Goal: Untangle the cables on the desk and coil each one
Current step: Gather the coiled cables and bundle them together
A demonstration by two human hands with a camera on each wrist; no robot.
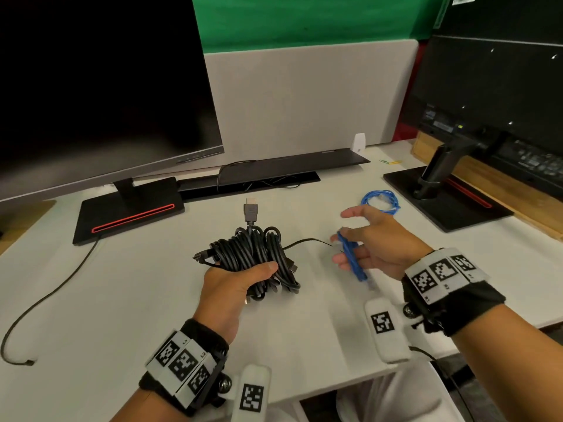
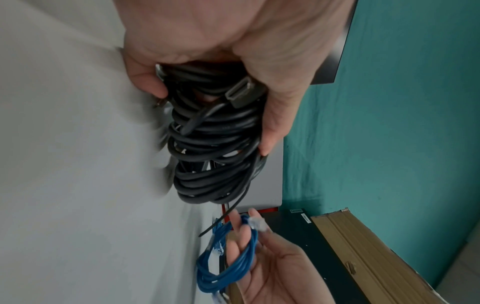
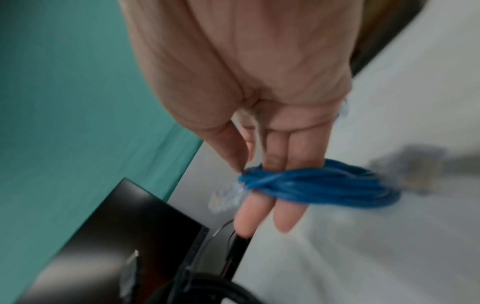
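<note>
- Clamps left hand [image 1: 234, 281] round black cable bundle [image 1: 253, 254], fingers curled, frame centre.
- Carries blue coil [image 1: 353, 257] across straight, spread fingers of right hand [image 1: 374, 245], long axis running top to bottom.
- Probably heads for 2nd blue coil [image 1: 380, 201] on desk [image 1: 304, 315], just above-right, nearer to right hand.

A white desk [image 1: 137, 300] is backed by a grey partition panel [image 1: 304, 95], above which a green wall [image 1: 304, 19] is seen. A large dark monitor [image 1: 91, 86] is stood at the left, and a second monitor [image 1: 502, 86] is turned rear-outward at the right, beside a wooden ledge [image 1: 502, 184].
</note>
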